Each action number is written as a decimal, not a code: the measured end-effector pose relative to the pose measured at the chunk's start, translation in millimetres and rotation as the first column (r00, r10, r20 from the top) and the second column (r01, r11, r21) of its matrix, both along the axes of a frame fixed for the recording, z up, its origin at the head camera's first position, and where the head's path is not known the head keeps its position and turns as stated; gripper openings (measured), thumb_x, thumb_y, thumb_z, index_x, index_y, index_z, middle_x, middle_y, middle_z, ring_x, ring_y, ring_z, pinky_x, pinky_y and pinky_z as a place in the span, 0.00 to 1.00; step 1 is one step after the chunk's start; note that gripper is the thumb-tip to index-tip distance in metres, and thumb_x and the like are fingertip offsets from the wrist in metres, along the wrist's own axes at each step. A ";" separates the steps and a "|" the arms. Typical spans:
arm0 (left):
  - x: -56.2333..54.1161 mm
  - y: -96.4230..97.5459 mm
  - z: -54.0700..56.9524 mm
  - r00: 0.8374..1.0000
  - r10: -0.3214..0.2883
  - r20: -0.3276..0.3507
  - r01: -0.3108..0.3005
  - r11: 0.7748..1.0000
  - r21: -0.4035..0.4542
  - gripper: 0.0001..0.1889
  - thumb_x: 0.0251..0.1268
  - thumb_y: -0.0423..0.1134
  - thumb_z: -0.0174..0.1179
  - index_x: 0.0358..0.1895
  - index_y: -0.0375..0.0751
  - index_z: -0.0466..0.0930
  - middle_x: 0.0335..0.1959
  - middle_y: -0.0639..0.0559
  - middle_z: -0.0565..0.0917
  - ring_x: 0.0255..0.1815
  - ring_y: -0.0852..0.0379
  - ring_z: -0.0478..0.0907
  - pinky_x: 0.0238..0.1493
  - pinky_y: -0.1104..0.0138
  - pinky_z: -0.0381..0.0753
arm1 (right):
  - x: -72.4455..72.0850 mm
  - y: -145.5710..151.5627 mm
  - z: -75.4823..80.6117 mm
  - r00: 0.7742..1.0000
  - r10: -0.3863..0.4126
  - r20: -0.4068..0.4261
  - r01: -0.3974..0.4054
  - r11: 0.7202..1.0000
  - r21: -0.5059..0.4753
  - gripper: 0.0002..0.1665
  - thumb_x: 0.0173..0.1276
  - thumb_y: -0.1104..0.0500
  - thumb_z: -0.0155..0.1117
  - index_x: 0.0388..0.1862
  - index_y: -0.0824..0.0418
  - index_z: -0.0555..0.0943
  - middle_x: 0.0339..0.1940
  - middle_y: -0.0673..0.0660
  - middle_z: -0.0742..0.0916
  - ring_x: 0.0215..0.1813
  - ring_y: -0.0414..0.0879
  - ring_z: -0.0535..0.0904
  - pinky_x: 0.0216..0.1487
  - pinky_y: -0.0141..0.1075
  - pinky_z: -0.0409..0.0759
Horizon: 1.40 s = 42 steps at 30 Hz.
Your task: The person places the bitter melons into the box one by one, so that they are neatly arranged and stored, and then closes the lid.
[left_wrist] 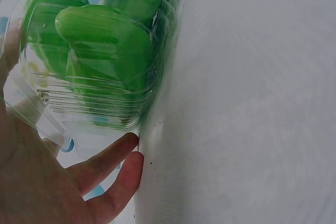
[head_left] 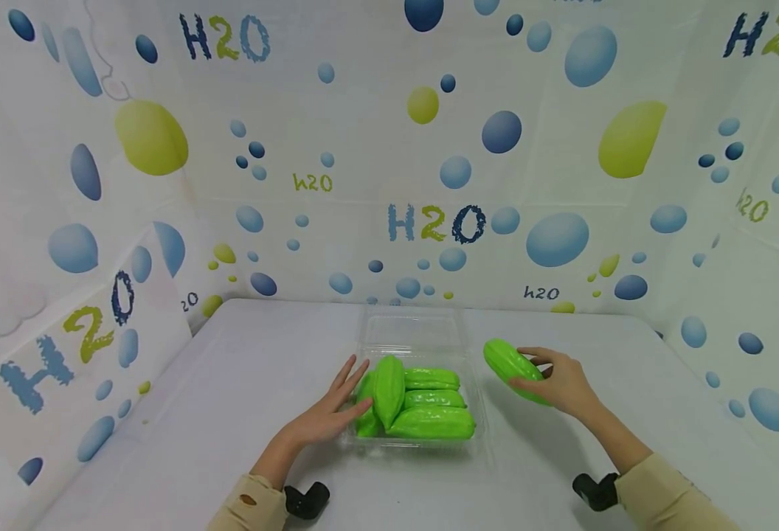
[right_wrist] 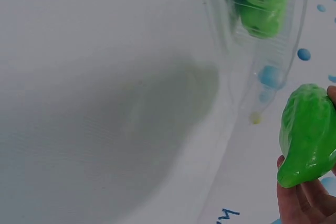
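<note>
A clear plastic box stands on the table with several glossy, ridged green gourds inside. Most lie crosswise on the right side, while one long gourd lies lengthwise over another at the left. My left hand is at the box's left side, fingers extended and thumb over the rim; in the left wrist view two fingertips are low beside the box wall. To the right of the box, my right hand grips another green gourd between thumb and fingers, raised above the table.
The box's clear lid lies folded back behind it. A white cover is on the table, and a curtain printed with bubbles hangs at the back and sides. Dark camera mounts sit at both wrists.
</note>
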State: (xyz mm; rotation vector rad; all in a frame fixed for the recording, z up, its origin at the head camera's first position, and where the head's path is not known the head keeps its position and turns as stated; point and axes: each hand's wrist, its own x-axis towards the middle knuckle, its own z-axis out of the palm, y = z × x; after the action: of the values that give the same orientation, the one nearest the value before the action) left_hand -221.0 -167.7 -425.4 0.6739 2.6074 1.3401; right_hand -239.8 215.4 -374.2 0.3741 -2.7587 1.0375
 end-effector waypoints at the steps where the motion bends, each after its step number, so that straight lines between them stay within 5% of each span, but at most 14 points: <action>1: -0.3 -0.1 -0.4 1.000 0.000 -0.001 0.000 1.000 0.000 0.35 0.70 0.48 0.47 0.73 0.50 0.40 0.73 0.45 0.30 0.71 0.40 0.34 0.59 0.37 0.50 | -0.3 -0.5 1.5 1.000 0.008 0.001 -0.008 1.000 -0.001 0.34 0.51 0.51 0.73 0.55 0.65 0.76 0.46 0.69 0.81 0.37 0.53 0.80 0.32 0.39 0.79; 18: -1.1 0.2 0.4 1.000 -0.005 -0.011 0.005 1.000 0.008 0.34 0.70 0.45 0.48 0.73 0.48 0.41 0.73 0.45 0.31 0.71 0.40 0.32 0.58 0.36 0.51 | -5.7 -27.4 11.5 0.990 0.137 0.019 -0.137 0.990 -0.020 0.33 0.49 0.53 0.74 0.54 0.64 0.77 0.45 0.66 0.81 0.34 0.48 0.79 0.28 0.34 0.77; 42: -1.3 0.7 -0.8 1.000 0.006 -0.013 -0.006 1.000 0.013 0.34 0.69 0.44 0.49 0.73 0.47 0.42 0.73 0.44 0.32 0.71 0.39 0.34 0.58 0.36 0.52 | -15.1 -63.8 -1.7 0.959 0.275 0.075 -0.267 0.958 -0.102 0.32 0.47 0.54 0.75 0.52 0.63 0.78 0.46 0.61 0.82 0.37 0.46 0.79 0.34 0.35 0.78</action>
State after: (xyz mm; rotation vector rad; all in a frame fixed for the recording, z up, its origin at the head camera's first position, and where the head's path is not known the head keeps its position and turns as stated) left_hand -222.3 -167.0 -426.2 0.6792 2.6152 1.3601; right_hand -254.9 151.6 -375.9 0.7267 -2.7789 1.2652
